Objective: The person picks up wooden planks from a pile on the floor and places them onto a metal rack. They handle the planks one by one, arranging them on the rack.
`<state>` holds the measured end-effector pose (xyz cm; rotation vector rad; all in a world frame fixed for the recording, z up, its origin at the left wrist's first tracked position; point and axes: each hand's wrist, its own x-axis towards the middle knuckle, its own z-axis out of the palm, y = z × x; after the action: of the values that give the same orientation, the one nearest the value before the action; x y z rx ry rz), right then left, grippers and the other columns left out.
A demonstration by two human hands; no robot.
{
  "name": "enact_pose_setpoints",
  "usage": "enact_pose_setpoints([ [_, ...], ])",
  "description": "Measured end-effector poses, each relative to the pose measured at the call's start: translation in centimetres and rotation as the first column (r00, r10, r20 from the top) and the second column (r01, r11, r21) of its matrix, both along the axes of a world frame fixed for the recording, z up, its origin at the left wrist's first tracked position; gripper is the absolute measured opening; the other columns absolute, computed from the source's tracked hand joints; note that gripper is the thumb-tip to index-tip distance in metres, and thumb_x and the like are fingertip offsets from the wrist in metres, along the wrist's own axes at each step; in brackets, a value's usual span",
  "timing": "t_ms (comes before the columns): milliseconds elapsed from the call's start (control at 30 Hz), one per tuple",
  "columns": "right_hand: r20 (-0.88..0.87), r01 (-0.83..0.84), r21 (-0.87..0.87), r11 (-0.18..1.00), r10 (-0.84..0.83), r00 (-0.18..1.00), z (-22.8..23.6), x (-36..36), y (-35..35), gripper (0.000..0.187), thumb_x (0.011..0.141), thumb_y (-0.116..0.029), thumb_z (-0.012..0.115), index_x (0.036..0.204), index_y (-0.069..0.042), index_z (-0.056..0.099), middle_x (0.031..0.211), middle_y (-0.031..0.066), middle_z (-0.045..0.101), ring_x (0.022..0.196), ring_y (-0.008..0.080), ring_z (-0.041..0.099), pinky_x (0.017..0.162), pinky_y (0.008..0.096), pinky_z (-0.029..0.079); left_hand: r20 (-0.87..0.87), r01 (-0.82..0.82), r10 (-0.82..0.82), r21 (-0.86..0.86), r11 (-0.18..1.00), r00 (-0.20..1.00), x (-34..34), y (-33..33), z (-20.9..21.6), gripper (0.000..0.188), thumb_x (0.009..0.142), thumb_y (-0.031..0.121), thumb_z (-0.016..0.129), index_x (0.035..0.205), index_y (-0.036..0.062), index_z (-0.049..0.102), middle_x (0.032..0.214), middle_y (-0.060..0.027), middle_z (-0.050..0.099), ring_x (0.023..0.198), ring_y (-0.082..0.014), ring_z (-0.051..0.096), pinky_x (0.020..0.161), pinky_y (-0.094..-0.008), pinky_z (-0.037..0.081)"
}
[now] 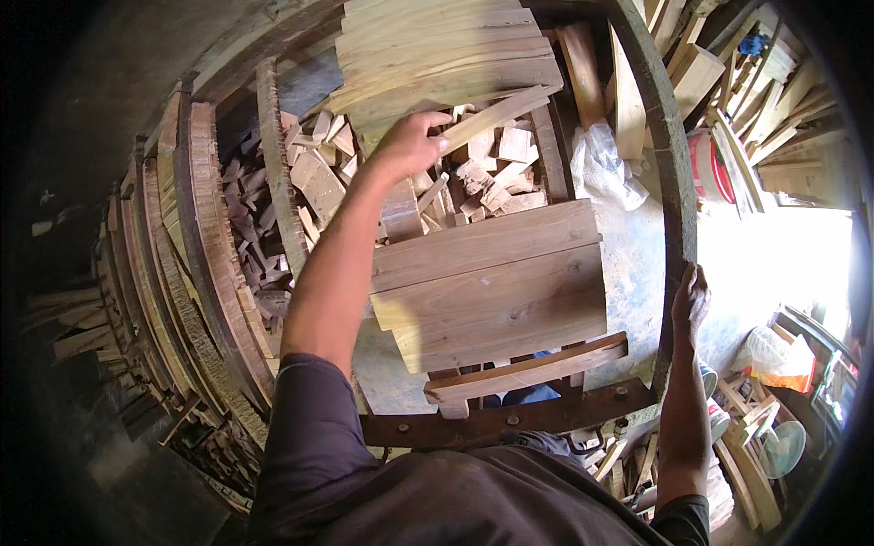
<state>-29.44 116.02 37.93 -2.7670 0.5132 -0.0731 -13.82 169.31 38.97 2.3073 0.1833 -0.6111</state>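
Note:
My left hand point(411, 146) reaches forward, its thumb and fingers closed on the near end of a narrow wooden strip point(496, 120). The strip slants up to the right over a pile of wood offcuts point(492, 177). Beyond it lies a row of pale boards point(446, 55), side by side. Nearer to me are wider brown boards point(510, 287), also laid edge to edge. My right hand point(692, 298) is at the right, closed on the dark curved-looking beam point(675, 164) of the frame. Part of its fingers is hidden.
A loose slat point(528, 367) lies near the bolted front rail point(492, 429). Stacked planks point(196, 237) stand at the left, beside darker offcuts point(259, 223). A clear plastic bag point(601, 168), a red bucket point(708, 168) and leaning timber point(774, 109) are at the right.

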Motion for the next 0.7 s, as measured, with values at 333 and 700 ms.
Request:
enact_pose_setpoints([
  [333, -0.136, 0.058, -0.001, 0.998, -0.058, 0.989, 0.5, 0.3, -0.4, 0.057, 0.106, -0.044, 0.035, 0.104, 0.004, 0.065, 0.095, 0.0281, 0.067, 0.086, 0.0476, 0.062, 0.077, 0.0513, 0.047, 0.715, -0.241, -0.027, 0.271, 0.932, 0.699, -10.5, -5.9, -4.1, 0.058, 0.074, 0.004, 0.076, 0.13, 0.0042, 0.06, 0.133, -0.0167, 0.053, 0.126, -0.0354, 0.048, 0.107, -0.0499, 0.037],
  [700, 0.049, 0.006, -0.058, 0.998, -0.003, 0.999, -0.7, -0.1, 0.1, 0.052, 0.105, -0.046, 0.037, 0.101, -0.002, 0.065, 0.081, 0.0261, 0.063, 0.077, 0.0473, 0.06, 0.069, 0.0529, 0.045, 0.238, -0.398, 0.347, 0.216, 0.892, 0.907, -15.4, 7.8, -2.9, 0.086, 0.071, 0.02, 0.088, 0.146, 0.0096, 0.049, 0.131, -0.0216, 0.059, 0.124, -0.0368, 0.053, 0.109, -0.0448, 0.041],
])
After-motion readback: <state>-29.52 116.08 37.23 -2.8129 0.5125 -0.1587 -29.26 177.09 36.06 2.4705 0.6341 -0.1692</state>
